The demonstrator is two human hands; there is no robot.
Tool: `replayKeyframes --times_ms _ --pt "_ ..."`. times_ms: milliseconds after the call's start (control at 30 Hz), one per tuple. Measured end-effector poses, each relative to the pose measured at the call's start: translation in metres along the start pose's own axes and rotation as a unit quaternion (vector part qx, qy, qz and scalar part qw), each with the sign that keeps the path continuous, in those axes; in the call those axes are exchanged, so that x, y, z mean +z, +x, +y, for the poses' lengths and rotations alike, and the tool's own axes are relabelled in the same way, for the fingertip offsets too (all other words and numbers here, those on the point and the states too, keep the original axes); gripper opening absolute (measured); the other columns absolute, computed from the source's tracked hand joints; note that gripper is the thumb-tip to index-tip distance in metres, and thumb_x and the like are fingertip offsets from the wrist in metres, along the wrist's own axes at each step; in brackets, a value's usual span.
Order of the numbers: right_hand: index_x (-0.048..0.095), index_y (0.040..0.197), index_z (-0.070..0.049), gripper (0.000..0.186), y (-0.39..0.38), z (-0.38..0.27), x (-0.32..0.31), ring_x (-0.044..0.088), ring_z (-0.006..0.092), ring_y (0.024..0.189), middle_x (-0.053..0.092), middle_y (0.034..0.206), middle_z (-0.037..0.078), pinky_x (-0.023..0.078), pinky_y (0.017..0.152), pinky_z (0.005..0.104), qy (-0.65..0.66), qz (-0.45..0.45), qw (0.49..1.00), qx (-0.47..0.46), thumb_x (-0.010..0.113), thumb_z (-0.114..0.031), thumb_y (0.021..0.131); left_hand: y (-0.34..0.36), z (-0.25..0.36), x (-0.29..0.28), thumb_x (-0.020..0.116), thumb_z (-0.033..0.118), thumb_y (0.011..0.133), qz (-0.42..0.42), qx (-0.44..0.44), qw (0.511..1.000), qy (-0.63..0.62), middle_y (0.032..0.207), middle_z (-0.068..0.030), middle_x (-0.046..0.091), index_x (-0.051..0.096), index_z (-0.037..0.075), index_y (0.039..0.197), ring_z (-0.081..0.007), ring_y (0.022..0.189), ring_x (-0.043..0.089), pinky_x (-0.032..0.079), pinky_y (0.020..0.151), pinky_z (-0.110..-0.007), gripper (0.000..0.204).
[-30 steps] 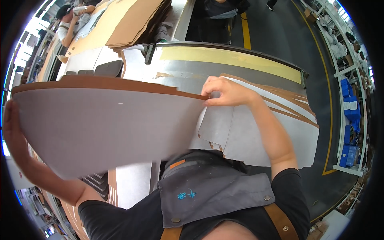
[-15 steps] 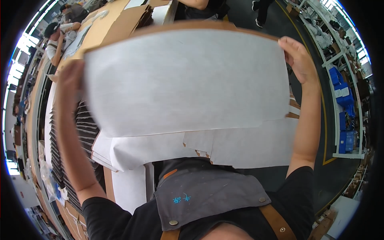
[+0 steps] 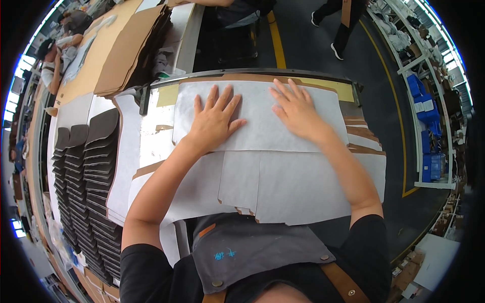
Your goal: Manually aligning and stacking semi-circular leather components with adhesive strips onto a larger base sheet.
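A wide white sheet (image 3: 255,126) with a brown edge lies flat on the bench before me. My left hand (image 3: 212,120) rests palm down on its left half, fingers spread. On the right half, my right hand (image 3: 297,108) is pressed flat too, its fingers stretched toward the far edge. Nearer to my apron, more white sheets (image 3: 308,187) with brown undersides overlap under the wide one. A dark metal bar (image 3: 227,73) runs just beyond the sheet's far edge, and pale yellow material (image 3: 331,90) shows beside it.
Stacked dark curved pieces (image 3: 101,151) stand in rows at the left. Brown sheets (image 3: 126,55) are piled at the far left. Blue bins (image 3: 427,108) sit on a rack at the right. A person's legs (image 3: 348,30) are in the aisle; another person (image 3: 50,65) sits far left.
The wide sheet has come down from my raised hands onto the bench. Both hands have let go of its side edges and now lie flat on top.
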State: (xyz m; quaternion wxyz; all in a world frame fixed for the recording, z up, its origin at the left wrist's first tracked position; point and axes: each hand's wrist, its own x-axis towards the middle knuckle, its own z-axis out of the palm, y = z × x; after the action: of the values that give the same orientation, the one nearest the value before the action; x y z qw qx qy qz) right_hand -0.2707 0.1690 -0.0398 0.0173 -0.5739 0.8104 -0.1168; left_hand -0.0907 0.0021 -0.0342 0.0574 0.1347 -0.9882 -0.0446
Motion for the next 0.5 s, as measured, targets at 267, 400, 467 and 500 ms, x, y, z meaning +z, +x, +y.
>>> replayKeyframes --times_ms 267,400,467,500 --pt "0.045 0.137 -0.013 0.046 0.01 -0.01 -0.004 0.019 0.0375 0.14 0.029 0.151 0.008 0.017 0.11 0.0583 -0.007 -0.025 1.0 -0.004 0.048 -0.031 0.096 0.008 -0.016 0.018 0.047 0.049 0.092 0.067 0.013 0.998 -0.012 0.144 -0.0089 0.037 0.049 0.013 0.132 -0.0335 0.135 0.03 0.022 0.104 -0.061 0.054" --pt "0.046 0.137 -0.016 0.045 0.006 -0.006 -0.002 0.018 0.0407 0.139 0.029 0.151 0.008 0.017 0.106 0.064 -0.015 -0.02 0.999 0.023 0.049 -0.032 0.095 0.017 -0.013 0.023 0.049 0.048 0.092 0.091 -0.008 0.996 0.005 0.143 -0.0082 0.039 0.05 0.012 0.131 -0.0328 0.134 0.031 0.023 0.103 -0.061 0.053" --pt "0.047 0.137 -0.015 0.046 0.005 -0.003 0.001 0.018 0.0405 0.139 0.029 0.15 0.008 0.017 0.106 0.0638 -0.014 -0.015 1.0 0.021 0.049 -0.033 0.095 0.019 -0.008 0.021 0.05 0.048 0.091 0.085 -0.016 0.996 0.007 0.143 -0.008 0.04 0.05 0.012 0.131 -0.0325 0.134 0.031 0.024 0.102 -0.061 0.054" --pt "0.047 0.137 -0.015 0.046 0.005 -0.002 0.001 0.019 0.0404 0.139 0.029 0.15 0.008 0.017 0.106 0.0637 -0.014 -0.009 1.0 0.017 0.05 -0.033 0.094 0.021 -0.007 0.02 0.05 0.047 0.091 0.081 -0.025 0.996 0.011 0.142 -0.0079 0.04 0.05 0.012 0.131 -0.0322 0.134 0.032 0.024 0.102 -0.061 0.054"
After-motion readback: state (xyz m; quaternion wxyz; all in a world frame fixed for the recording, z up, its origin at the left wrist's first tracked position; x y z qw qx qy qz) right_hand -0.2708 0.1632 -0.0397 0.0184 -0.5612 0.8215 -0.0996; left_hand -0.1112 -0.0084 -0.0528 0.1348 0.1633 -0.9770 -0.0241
